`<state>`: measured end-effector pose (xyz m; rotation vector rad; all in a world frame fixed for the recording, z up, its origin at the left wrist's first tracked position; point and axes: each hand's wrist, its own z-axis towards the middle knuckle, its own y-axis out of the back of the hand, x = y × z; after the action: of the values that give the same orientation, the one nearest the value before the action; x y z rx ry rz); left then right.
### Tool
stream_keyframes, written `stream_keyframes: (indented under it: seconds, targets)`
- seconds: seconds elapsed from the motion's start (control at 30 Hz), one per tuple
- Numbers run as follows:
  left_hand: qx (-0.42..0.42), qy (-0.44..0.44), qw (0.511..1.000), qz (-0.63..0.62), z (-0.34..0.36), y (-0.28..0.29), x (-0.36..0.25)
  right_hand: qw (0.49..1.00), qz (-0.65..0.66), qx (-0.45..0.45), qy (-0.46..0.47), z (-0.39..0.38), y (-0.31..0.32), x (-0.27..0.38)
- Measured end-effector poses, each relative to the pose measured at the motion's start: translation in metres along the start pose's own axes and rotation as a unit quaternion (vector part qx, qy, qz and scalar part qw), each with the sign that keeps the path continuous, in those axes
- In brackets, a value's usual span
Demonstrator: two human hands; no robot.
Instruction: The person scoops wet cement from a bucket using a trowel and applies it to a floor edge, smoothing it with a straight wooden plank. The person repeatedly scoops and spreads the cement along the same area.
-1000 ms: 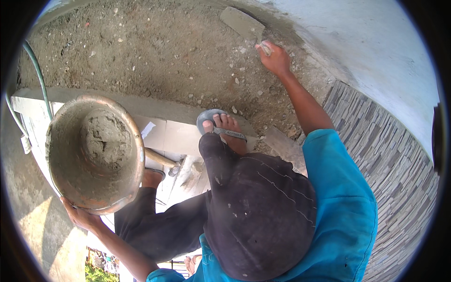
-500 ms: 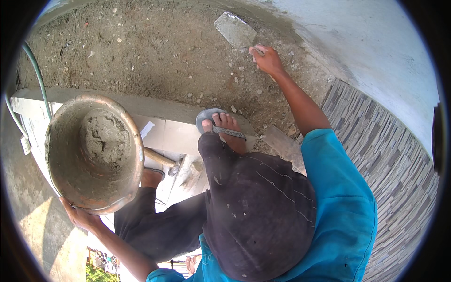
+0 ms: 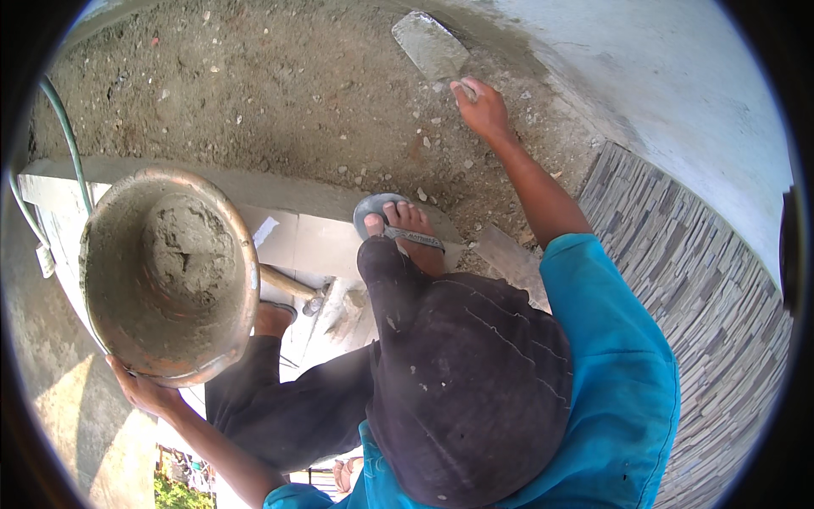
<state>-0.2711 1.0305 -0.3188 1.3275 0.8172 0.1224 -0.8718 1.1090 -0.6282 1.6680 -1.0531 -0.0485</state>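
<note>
My left hand (image 3: pixel 148 390) grips the lower rim of a round, mortar-smeared bowl (image 3: pixel 114 280), which holds a lumpy mass of wet grey mortar (image 3: pixel 191 250). At the upper right, my right hand (image 3: pixel 482 109) is closed on the handle of a trowel (image 3: pixel 428 42), whose flat, mortar-coated blade rests at or just over the rough cement bed (image 3: pixel 271 93) beside the white wall (image 3: pixel 661 102).
My sandaled foot (image 3: pixel 398 225) stands on the grey ledge (image 3: pixel 305 202). A wooden-handled tool (image 3: pixel 284 280) lies behind the bowl, green and pale hoses (image 3: pixel 64 123) run at the left, and stone-patterned cladding (image 3: pixel 695 305) curves along the right.
My right hand has shifted slightly left; the trowel blade moved left and down, then back up toward the wall's foot. The bowl and my left hand stay nearly still.
</note>
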Motion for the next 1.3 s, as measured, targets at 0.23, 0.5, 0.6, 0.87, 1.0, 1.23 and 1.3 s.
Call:
stream_keyframes:
  seconds: [0.23, 0.5, 0.6, 0.87, 1.0, 1.23, 1.3]
  targets:
    - [-0.017, 0.057, 0.998, -0.032, -0.006, -0.005, -0.016, 1.000, -0.020, -0.001, 0.007, -0.001, 0.005, 0.004]
    - [-0.015, 0.062, 0.996, -0.059, -0.005, -0.006, -0.016, 0.996, -0.078, -0.013, 0.040, -0.006, 0.009, 0.014]
    - [-0.022, 0.081, 0.992, -0.094, -0.002, -0.006, -0.018, 0.979, -0.120, -0.073, 0.145, -0.002, 0.008, 0.017]
    - [-0.006, 0.025, 0.999, -0.046, 0.001, -0.004, -0.006, 0.972, -0.134, -0.071, 0.178, 0.074, -0.022, 0.055]
    - [0.000, 0.010, 1.000, -0.014, -0.002, -0.003, -0.005, 0.965, -0.127, -0.126, 0.191, 0.080, -0.023, 0.062]
    - [0.008, -0.025, 0.997, 0.075, -0.003, 0.000, -0.003, 0.963, -0.105, -0.159, 0.192, 0.061, 0.002, 0.072]
    - [0.003, -0.008, 0.999, 0.048, -0.005, -0.002, -0.007, 0.965, -0.085, -0.162, 0.186, 0.055, 0.008, 0.074]
